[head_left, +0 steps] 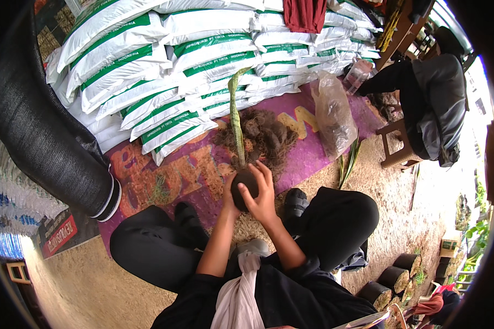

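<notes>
Between my two hands is a potted-looking snake plant (236, 118): one long, mottled green leaf with pale edges stands up from a dark round ball (243, 189). Whether that ball is packed soil or a small pot I cannot tell. My left hand (229, 193) presses against its left side, fingers mostly hidden. Across the right side curves my right hand (263, 193), its thumb over the dark surface and fingers around the far edge. Just beyond lies a heap of brown fibre (266, 137) on a purple printed sheet (307, 164).
White and green sacks (219, 46) are stacked at the back. A clear plastic bag (333, 112) stands right of the fibre, near loose long leaves (348, 164). Another person (436, 93) sits on a brown stool (398, 142). A large black roll (44, 115) leans at left; black pots (394, 278) stand lower right.
</notes>
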{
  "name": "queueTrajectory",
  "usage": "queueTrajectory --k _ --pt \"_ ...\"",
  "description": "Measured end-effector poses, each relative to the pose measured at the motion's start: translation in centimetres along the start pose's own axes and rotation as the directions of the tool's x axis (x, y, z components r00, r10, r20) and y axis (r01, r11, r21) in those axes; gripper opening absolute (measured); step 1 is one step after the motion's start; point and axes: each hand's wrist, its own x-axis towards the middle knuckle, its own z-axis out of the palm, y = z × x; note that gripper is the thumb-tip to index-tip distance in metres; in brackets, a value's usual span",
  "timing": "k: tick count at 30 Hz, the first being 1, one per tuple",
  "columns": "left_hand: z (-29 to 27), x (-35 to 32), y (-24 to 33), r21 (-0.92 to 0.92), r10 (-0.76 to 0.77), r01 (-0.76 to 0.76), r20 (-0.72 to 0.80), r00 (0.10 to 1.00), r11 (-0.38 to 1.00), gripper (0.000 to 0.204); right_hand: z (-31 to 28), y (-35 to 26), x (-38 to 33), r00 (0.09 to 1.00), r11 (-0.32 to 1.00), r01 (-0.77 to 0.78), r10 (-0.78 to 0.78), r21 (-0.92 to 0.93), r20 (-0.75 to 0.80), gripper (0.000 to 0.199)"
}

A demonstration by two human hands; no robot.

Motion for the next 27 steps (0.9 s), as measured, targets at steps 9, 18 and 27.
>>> queueTrajectory --k 9,18,27 --pt "-1.3 0.5 0.4 0.135 0.025 -0.003 -0.163 0.986 0.991 0.041 0.4 1.3 -0.1 0.987 0.995 -0.102 0.099 0.015 0.126 0.053" --pt "0.5 0.4 0.1 0.346 0.257 -0.198 -0.134 0.957 0.917 0.053 0.4 2.8 -0.3 0.952 0.867 -0.305 0.282 0.395 0.119 0.065" --pt "-2.6 1.1 -0.5 -0.103 -0.062 0.067 0.050 0.997 0.992 0.054 1.1 2.0 -1.1 0.991 0.990 0.093 -0.082 -0.109 0.107 0.059"
